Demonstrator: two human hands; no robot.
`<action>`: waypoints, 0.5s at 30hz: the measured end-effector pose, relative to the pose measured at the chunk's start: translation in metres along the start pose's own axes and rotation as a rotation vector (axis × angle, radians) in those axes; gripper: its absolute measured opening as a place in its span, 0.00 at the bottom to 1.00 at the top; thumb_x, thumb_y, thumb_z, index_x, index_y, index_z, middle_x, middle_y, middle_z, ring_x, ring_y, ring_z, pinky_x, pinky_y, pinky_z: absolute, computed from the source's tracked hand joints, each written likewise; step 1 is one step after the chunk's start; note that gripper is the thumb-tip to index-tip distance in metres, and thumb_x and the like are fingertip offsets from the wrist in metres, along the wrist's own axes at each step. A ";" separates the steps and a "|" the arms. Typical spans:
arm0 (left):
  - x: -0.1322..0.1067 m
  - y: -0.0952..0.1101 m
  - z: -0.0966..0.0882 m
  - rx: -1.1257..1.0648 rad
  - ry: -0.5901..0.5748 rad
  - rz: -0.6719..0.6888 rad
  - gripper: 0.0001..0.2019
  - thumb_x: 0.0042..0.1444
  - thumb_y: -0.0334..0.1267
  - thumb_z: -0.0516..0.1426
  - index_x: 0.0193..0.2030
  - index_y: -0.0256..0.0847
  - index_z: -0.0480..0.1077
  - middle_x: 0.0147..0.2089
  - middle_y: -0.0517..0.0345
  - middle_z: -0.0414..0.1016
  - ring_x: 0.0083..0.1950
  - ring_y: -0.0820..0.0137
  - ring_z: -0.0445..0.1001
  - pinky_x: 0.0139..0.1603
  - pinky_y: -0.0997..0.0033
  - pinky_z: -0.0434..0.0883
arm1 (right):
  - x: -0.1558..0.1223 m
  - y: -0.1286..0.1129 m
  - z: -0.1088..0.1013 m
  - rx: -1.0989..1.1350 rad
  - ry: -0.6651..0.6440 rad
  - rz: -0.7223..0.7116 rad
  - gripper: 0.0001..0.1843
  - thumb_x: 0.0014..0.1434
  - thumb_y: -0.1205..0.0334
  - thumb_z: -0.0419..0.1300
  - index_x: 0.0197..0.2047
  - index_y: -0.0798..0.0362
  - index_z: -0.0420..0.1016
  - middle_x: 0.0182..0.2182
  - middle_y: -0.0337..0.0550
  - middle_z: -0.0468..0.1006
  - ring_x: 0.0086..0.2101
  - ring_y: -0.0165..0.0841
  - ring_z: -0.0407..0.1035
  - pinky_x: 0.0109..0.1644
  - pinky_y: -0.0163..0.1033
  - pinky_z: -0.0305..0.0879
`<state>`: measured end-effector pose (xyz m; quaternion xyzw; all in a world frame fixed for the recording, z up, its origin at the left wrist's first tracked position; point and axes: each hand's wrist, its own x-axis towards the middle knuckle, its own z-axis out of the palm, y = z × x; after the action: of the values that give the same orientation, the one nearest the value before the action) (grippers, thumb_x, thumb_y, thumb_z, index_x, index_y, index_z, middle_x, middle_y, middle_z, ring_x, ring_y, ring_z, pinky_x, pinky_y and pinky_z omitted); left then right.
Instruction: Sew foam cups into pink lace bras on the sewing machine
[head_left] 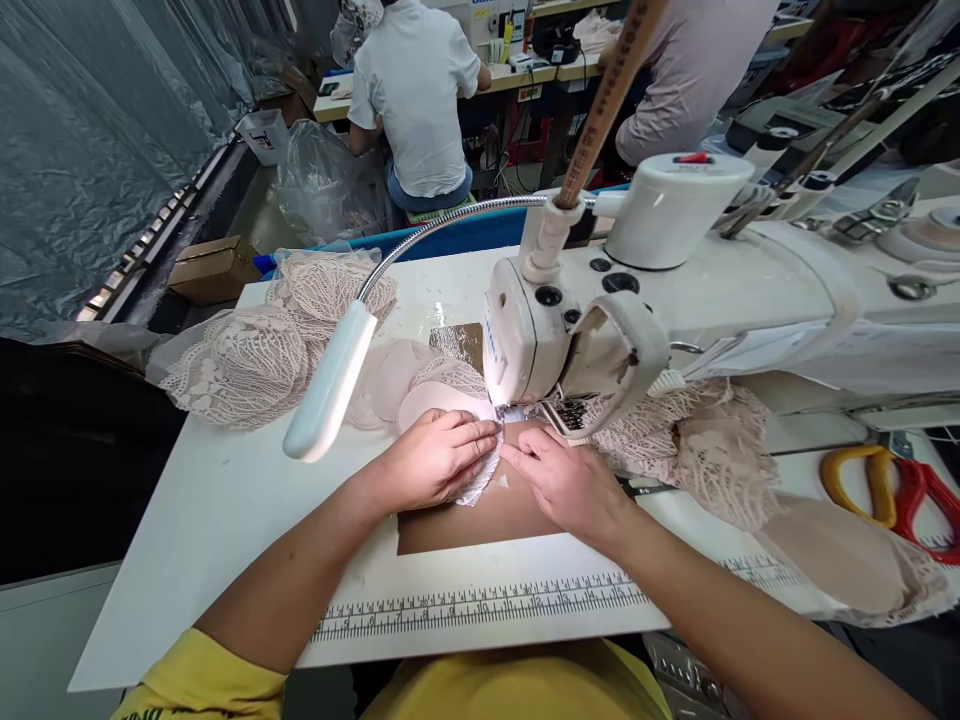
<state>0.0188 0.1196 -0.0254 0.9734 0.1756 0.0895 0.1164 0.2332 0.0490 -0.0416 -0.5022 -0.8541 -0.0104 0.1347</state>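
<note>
Under the head of a white sewing machine (pixel 525 330) lies a pale pink padded cup piece (pixel 439 400) with a lace edge (pixel 476 485). My left hand (pixel 439 455) rests over this piece, its fingers together and bent down on the lace beside the needle area; the thumb is mostly hidden. My right hand (pixel 566 475) is on the other side, its fingers curled and one fingertip reaching the lace edge just in front of the presser foot. Whether it pinches anything is hidden. The needle itself is too small to make out.
Lace pieces (pixel 255 350) are heaped at the left, and more lace (pixel 690 440) lies right of the machine. A gooseneck lamp (pixel 330 385) arches over the table. Scissors with red handles (pixel 926 505) and a yellow handle (pixel 859 485) lie far right. Two people sit beyond.
</note>
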 end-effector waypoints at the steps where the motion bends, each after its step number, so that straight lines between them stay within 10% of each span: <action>1: 0.000 0.000 0.001 0.012 -0.009 0.012 0.18 0.66 0.38 0.47 0.58 0.35 0.66 0.60 0.46 0.69 0.56 0.60 0.66 0.54 0.59 0.65 | -0.001 0.000 0.000 -0.013 0.007 0.000 0.20 0.56 0.76 0.52 0.46 0.52 0.77 0.32 0.44 0.73 0.31 0.32 0.61 0.30 0.37 0.51; 15: -0.001 0.002 0.009 0.052 0.013 -0.068 0.20 0.65 0.40 0.49 0.60 0.35 0.66 0.62 0.45 0.67 0.55 0.56 0.65 0.53 0.54 0.65 | 0.005 0.001 0.003 -0.044 0.011 0.114 0.23 0.56 0.75 0.52 0.52 0.51 0.75 0.34 0.44 0.76 0.27 0.32 0.61 0.28 0.38 0.52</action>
<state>0.0208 0.1159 -0.0331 0.9690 0.2117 0.0870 0.0929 0.2310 0.0538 -0.0435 -0.5530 -0.8229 -0.0241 0.1287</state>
